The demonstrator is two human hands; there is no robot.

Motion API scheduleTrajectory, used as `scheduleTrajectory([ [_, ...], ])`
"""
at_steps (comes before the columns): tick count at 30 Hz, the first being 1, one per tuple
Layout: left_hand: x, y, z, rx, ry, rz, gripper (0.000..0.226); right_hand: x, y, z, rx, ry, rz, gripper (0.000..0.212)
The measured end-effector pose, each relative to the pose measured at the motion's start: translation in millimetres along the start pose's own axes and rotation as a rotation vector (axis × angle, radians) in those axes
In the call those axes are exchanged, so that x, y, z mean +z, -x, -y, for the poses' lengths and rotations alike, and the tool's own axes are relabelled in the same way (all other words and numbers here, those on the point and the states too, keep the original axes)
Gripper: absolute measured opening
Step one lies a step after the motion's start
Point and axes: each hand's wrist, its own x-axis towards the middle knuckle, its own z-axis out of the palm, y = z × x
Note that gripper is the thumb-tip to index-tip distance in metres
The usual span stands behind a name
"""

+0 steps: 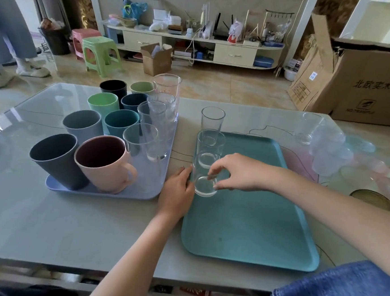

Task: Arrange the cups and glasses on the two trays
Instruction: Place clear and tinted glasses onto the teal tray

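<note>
Pinching the rim of an upright clear glass (205, 181) at the teal tray (253, 222) near-left edge, the right hand (238, 172) holds it vertical while the left hand (177, 191) rests open alongside.

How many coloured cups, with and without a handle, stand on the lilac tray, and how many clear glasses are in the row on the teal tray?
Coloured cups without handle: 7
Pink mug with handle: 1
Clear glasses in the row on the teal tray: 3
Total: 11
</note>
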Motion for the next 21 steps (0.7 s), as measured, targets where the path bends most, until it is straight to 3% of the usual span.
scheduleTrajectory([
  [4,1.6,-2.3,2.7,0.001,0.01,-0.006,0.025,-35.9,6.5,-27.6,-0.015,-0.644,-0.157,0.026],
  [6,3.3,-5.5,4.7,0.004,0.006,-0.006,0.023,-53.8,1.5,-53.6,0.077,-0.733,-0.367,0.023],
  [10,6.6,-13.7,7.2,0.038,-0.014,0.001,0.033,-81.3,-18.6,-122.7,0.429,-0.396,-0.647,0.041],
  [14,9.3,-16.1,10.9,0.075,-0.004,-0.023,0.04,-103.7,-45.3,-176.9,0.689,-0.022,-0.598,0.057],
  [17,10.8,-16.5,14.1,0.102,-0.005,-0.048,0.037,-104.0,-67.0,-198.3,0.883,-0.066,-0.544,0.064],
  [21,11.9,-17.4,15.3,0.122,0.004,-0.062,0.032,-99.6,-89.1,-212.2,0.958,-0.154,-0.601,0.067],
])
